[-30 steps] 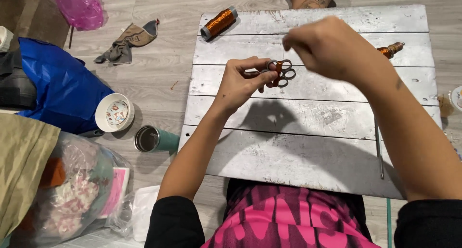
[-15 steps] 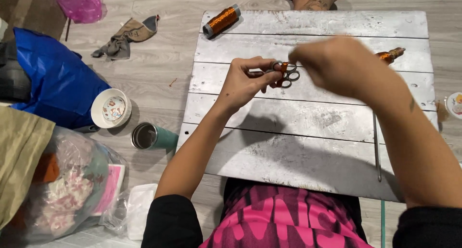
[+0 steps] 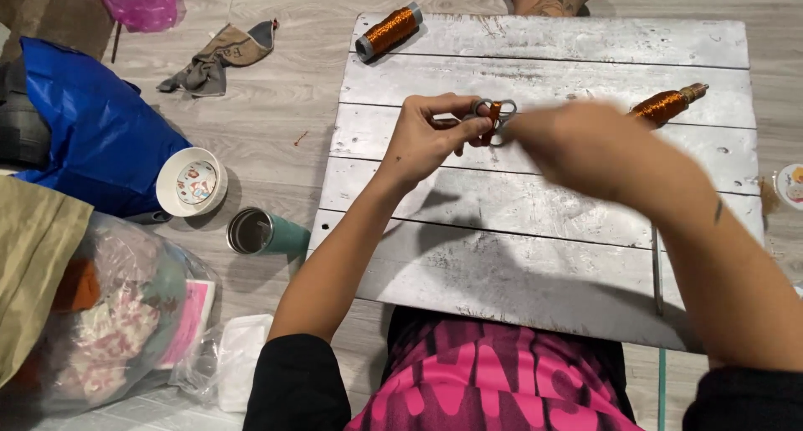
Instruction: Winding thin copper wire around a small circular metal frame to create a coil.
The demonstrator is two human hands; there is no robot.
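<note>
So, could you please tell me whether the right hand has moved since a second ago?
Yes: the right hand has dropped from the board's second plank toward the third, nearer the person.

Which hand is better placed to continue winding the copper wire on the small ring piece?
Probably the right hand: it is beside the ring piece and blurred. The left hand pinches the piece, so it seems busy holding it.

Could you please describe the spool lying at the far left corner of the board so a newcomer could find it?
Start at the grey plank board, then go to its far left corner. The copper wire spool lies tilted across that edge. Unlike the tapered bobbin on the right, it is a straight cylinder with dark end caps.
</note>
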